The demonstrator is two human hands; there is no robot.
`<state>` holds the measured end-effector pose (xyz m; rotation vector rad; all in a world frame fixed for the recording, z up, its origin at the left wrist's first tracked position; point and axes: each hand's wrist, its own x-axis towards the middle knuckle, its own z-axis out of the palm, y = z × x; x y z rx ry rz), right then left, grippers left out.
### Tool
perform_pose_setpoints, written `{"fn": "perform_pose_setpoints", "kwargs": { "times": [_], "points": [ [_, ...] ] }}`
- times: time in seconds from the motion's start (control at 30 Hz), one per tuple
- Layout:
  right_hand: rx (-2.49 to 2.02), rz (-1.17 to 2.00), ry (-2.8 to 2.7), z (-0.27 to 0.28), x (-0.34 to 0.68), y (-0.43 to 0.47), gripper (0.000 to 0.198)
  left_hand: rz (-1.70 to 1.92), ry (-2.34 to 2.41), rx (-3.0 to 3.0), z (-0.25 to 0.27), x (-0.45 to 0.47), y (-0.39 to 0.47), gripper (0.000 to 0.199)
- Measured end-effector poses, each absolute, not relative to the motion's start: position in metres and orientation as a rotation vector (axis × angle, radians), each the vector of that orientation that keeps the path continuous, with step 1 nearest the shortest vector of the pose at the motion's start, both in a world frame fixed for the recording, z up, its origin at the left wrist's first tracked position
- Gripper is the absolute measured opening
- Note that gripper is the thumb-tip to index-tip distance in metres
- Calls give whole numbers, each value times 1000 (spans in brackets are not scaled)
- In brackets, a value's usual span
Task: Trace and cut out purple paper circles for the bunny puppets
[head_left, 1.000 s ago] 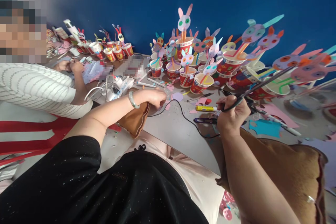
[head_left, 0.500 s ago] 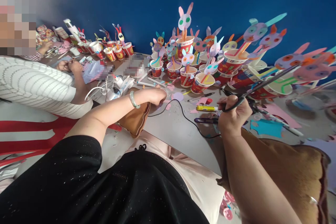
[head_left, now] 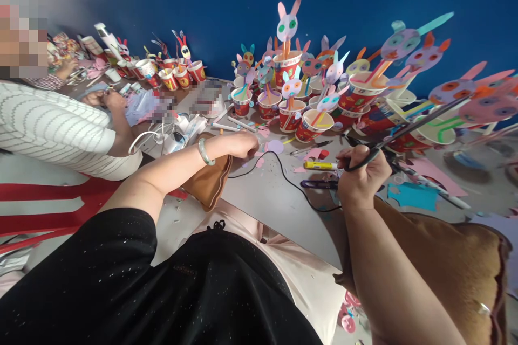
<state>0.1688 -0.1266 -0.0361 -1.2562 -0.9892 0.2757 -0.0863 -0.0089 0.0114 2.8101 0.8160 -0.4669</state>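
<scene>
My right hand (head_left: 365,175) is closed around the handles of a pair of scissors (head_left: 424,118), whose long dark blades point up and to the right, in front of the paper cups. My left hand (head_left: 244,145) rests low over the table with its fingers curled downward; whatever it may grip is hidden. Close to it lie a lilac paper circle (head_left: 275,146) and pink paper scraps (head_left: 264,131). A yellow marker (head_left: 318,165) and a dark purple cutter-like tool (head_left: 318,184) lie just left of my right hand.
Red paper cups (head_left: 314,128) with paper rabbit faces on strips crowd the table's back along a blue wall. A black cable (head_left: 289,186) crosses the tabletop. Brown cushions (head_left: 441,264) lie under both forearms. At left, a co-worker's hands (head_left: 115,101) work beside a power strip (head_left: 190,132).
The view has shifted slightly. Both hands stay almost where they were, and the scissors remain in my right hand.
</scene>
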Motion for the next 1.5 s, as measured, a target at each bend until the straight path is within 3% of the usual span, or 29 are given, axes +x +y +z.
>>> {"fn": "perform_pose_setpoints", "kwargs": {
  "times": [1.5],
  "points": [
    [-1263,298,-997,-32,165,-127,54,-370,750,2811,11,-98,-9,11]
  ]
}}
